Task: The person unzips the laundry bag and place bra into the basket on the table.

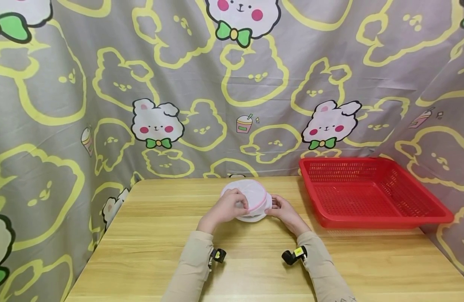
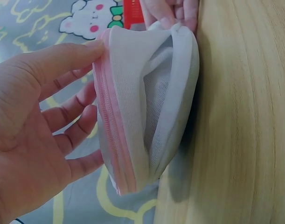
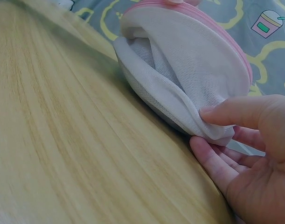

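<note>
A small round white mesh laundry bag (image 1: 251, 191) with a pink zipper (image 2: 115, 121) around its upper rim sits near the table's back edge. My left hand (image 1: 227, 206) pinches the zippered rim between thumb and fingers, on the near left side. At the bag's right side, my right hand (image 1: 288, 214) pinches the soft white mesh wall, thumb above and fingers beneath, as the right wrist view shows. Between the upper part and the base, the mesh folds inward and leaves a dark hollow (image 2: 157, 100). Whether anything lies inside the bag cannot be seen.
A red plastic basket (image 1: 387, 222) with perforated walls stands at the right of the wooden table (image 1: 160, 239). Behind the table hangs a grey curtain (image 1: 202, 84) printed with cartoon bears and rabbits. Small black cameras (image 1: 219, 255) are strapped to both wrists.
</note>
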{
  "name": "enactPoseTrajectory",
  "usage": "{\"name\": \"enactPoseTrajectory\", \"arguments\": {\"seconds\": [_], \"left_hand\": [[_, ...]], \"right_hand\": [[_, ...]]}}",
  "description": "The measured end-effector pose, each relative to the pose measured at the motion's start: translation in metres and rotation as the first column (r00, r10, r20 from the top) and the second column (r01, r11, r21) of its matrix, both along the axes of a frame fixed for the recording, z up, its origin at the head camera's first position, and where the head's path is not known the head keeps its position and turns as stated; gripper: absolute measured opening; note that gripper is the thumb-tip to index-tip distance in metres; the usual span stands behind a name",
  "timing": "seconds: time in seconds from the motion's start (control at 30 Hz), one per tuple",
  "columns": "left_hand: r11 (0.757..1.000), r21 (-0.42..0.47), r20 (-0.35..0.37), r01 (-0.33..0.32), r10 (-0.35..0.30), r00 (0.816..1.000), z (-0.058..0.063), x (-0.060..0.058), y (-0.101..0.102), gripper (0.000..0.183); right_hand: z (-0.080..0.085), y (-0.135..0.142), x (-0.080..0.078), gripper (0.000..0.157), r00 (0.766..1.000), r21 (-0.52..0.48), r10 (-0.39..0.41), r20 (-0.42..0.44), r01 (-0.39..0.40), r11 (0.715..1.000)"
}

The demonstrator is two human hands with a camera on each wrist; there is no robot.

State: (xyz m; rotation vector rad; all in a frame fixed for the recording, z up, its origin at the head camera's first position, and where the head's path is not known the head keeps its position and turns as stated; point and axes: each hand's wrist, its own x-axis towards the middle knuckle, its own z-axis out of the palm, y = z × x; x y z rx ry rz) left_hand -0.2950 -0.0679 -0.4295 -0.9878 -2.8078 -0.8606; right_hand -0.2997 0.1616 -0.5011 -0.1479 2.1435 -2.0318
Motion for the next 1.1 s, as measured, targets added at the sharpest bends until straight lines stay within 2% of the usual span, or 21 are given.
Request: {"name": "enactPoseTrajectory", "arguments": {"seconds": [0.13, 0.23, 0.43, 0.73, 0.9, 1.1], "left_hand": [[0.999, 0.023, -0.010, 0.037, -0.037, 0.999, 0.002, -0.001, 0.000, 0.014], [0.997, 0.057, 0.018, 0.043, -0.044, 0.999, 0.004, -0.002, -0.001, 0.014], [0.994, 0.110, 0.106, 0.010, -0.022, 0.994, 0.008, 0.000, -0.004, 0.013], [0.987, 0.152, 0.119, -0.054, 0.036, 0.992, 0.012, 0.000, -0.008, 0.011], [0.974, 0.206, 0.091, -0.096, 0.079, 0.993, 0.013, -0.002, -0.012, 0.011], [0.946, 0.296, 0.019, -0.134, 0.135, 0.991, 0.014, -0.003, -0.016, 0.010]], "right_hand": [[0.000, 0.000, 0.000, 0.058, 1.000, 0.010, -0.002, -0.001, 0.002, 1.000], [-0.001, 0.000, -0.001, 0.058, 1.000, 0.015, 0.000, -0.004, 0.000, 1.000], [-0.001, 0.000, -0.001, 0.057, 1.000, 0.020, -0.006, -0.013, 0.006, 1.000], [0.001, 0.000, 0.000, 0.056, 1.000, -0.002, 0.007, 0.001, -0.007, 1.000], [0.018, -0.004, 0.010, 0.055, 1.000, 0.025, 0.013, -0.003, -0.013, 1.000], [0.020, -0.005, 0.011, 0.056, 1.000, 0.029, -0.007, 0.018, 0.006, 1.000]]}}
